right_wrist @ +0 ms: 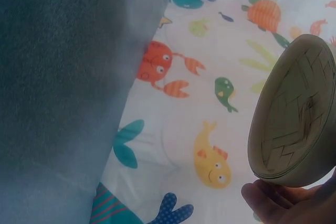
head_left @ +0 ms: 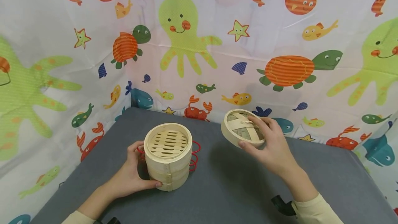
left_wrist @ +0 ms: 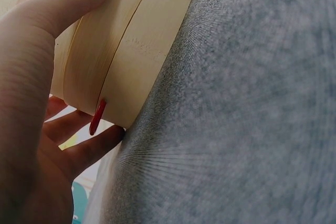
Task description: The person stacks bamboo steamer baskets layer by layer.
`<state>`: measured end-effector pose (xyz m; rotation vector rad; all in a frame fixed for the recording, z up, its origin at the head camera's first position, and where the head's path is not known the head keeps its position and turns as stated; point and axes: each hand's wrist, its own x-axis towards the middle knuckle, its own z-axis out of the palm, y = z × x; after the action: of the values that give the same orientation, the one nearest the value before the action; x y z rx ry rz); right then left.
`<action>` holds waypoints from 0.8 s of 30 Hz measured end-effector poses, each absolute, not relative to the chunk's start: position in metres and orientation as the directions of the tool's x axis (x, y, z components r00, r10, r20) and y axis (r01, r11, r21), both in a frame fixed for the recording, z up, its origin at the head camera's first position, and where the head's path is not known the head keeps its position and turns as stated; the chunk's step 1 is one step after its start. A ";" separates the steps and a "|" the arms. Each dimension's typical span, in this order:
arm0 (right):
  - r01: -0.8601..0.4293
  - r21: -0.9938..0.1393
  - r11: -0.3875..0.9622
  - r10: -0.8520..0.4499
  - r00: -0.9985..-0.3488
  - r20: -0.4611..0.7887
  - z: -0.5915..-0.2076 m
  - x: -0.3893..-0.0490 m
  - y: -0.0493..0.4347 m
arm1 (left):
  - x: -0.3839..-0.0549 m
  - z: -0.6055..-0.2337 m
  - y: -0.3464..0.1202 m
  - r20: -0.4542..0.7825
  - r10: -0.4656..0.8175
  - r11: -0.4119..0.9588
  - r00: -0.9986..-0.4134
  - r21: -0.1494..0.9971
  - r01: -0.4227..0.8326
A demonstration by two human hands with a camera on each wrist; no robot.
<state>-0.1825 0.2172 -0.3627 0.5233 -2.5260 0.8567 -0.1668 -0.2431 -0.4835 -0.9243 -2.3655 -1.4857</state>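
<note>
A round bamboo steamer (head_left: 169,161) of stacked tiers stands on the grey table, its slatted inner floor showing from above. Red loops (head_left: 195,155) stick out from its right side, and another red loop (left_wrist: 97,116) shows near the left fingers. My left hand (head_left: 133,175) grips the steamer from the left, thumb across the front and fingers behind. To the right, my right hand (head_left: 268,144) holds the woven bamboo lid (head_left: 240,127) by its edge, tilted and raised above the table. In the right wrist view the lid's woven underside (right_wrist: 299,108) faces the camera.
The grey table (head_left: 211,196) reaches back to a white curtain (head_left: 211,20) printed with sea animals, which also closes off the left and right sides. A dark strap piece (head_left: 283,206) sits at the right sleeve. The lid's shadow falls between steamer and right arm.
</note>
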 end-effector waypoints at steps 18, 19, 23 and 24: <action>-0.511 -0.483 0.712 -0.261 -0.830 0.493 -0.361 -0.185 0.190 | -0.167 -0.485 -0.244 0.489 0.393 0.307 -0.778 0.728 0.613; -0.518 -0.482 0.706 -0.266 -0.826 0.497 -0.361 -0.185 0.188 | -0.167 -0.485 -0.244 0.490 0.394 0.307 -0.778 0.727 0.614; -0.552 -0.475 0.685 -0.289 -0.805 0.519 -0.360 -0.185 0.180 | -0.168 -0.485 -0.244 0.489 0.397 0.311 -0.777 0.725 0.615; -0.559 -0.473 0.681 -0.293 -0.800 0.524 -0.360 -0.185 0.178 | -0.168 -0.485 -0.244 0.489 0.398 0.310 -0.776 0.725 0.615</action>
<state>-0.1848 0.1784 -0.3604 0.6644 -2.4855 0.8915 -0.1676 -0.2436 -0.4851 -0.9282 -2.3571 -1.4555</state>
